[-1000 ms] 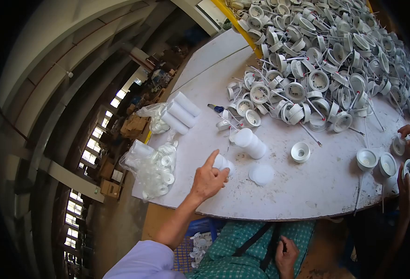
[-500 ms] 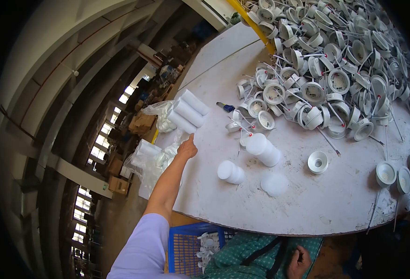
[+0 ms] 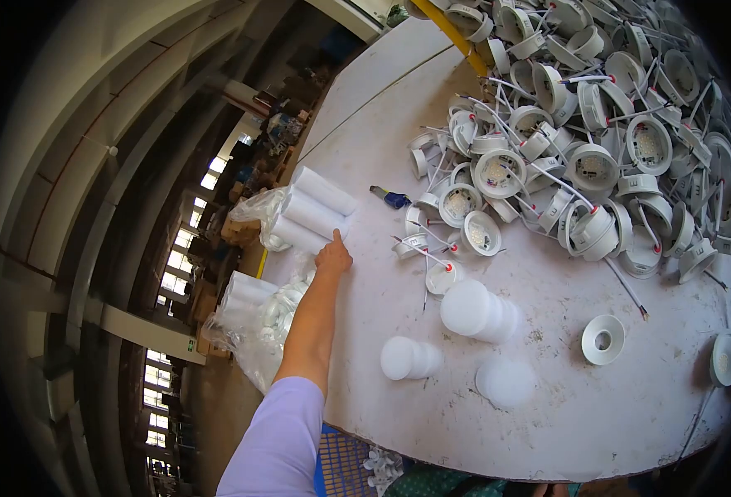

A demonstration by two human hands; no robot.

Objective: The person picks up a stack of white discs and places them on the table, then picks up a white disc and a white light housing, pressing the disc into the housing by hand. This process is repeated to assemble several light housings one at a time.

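My left hand [image 3: 333,254] reaches over the table with its index finger stretched out and the other fingers bent. The fingertip is right at the near ends of several white cylindrical stacks [image 3: 313,217] lying side by side, partly in clear plastic. Nothing shows in this hand. Below the wrist, beside the forearm, lies a clear plastic bag [image 3: 254,327] with more white pieces. Of my right hand [image 3: 552,490] only a bit shows at the bottom edge, below the table; its fingers are mostly out of frame.
Short stacks of white discs [image 3: 480,313] stand mid-table, near a white ring-shaped housing [image 3: 603,340]. A large heap of wired white lamp housings [image 3: 597,166] fills the right, behind a yellow bar [image 3: 462,41]. A blue-handled cutter [image 3: 394,198] lies by it. A blue crate [image 3: 342,464] sits below the table.
My view has moved closer over the table, so the near edge and my lap sit lower. My left index finger is now closer to the white stacks. My right hand has nearly left the frame.
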